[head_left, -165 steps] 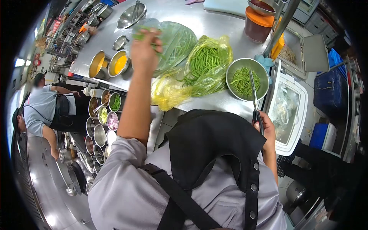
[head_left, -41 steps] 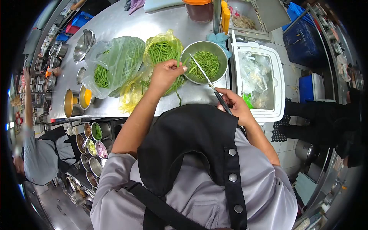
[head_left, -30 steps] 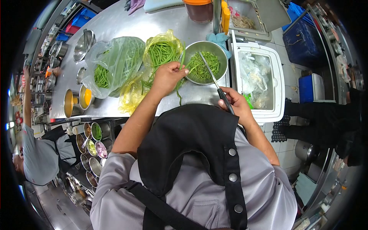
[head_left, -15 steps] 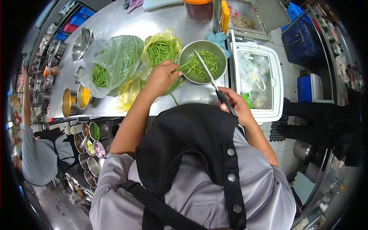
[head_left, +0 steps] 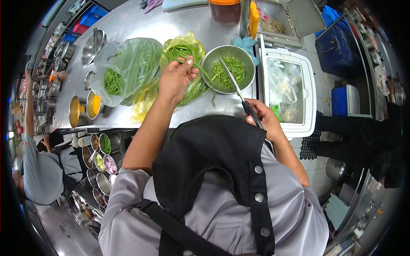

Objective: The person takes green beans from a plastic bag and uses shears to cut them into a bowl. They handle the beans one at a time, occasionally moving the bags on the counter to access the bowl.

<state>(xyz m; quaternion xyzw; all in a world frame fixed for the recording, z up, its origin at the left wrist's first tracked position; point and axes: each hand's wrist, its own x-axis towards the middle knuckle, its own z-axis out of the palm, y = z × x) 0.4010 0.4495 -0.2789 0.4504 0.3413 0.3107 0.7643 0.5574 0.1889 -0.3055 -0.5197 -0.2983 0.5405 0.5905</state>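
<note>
My left hand (head_left: 176, 82) is closed on a few long green beans (head_left: 204, 73), above the yellow plastic bag (head_left: 143, 102). Their ends trail right, to the near left rim of a metal bowl (head_left: 208, 86). Short cut pieces of green beans (head_left: 236, 68) cover the bowl's bottom. My right hand (head_left: 265, 119) grips the black handles of long kitchen scissors (head_left: 231, 77), whose blades lie across the bowl. More whole beans are in the yellow bag and in a clear plastic bag (head_left: 143, 64) to its left.
A white bin (head_left: 311, 85) lined with plastic stands right of the steel table (head_left: 128, 21). Metal cups (head_left: 75, 112) and a bowl with utensils (head_left: 89, 53) sit at left. A lidded tub (head_left: 225, 13) and blue cloth (head_left: 246, 44) are behind. Another person (head_left: 40, 170) is at far left.
My left hand has moved away from the bowl, up and left to the yellow bag, and now holds different-looking, longer bean strands. The scissors and right hand have barely moved.
</note>
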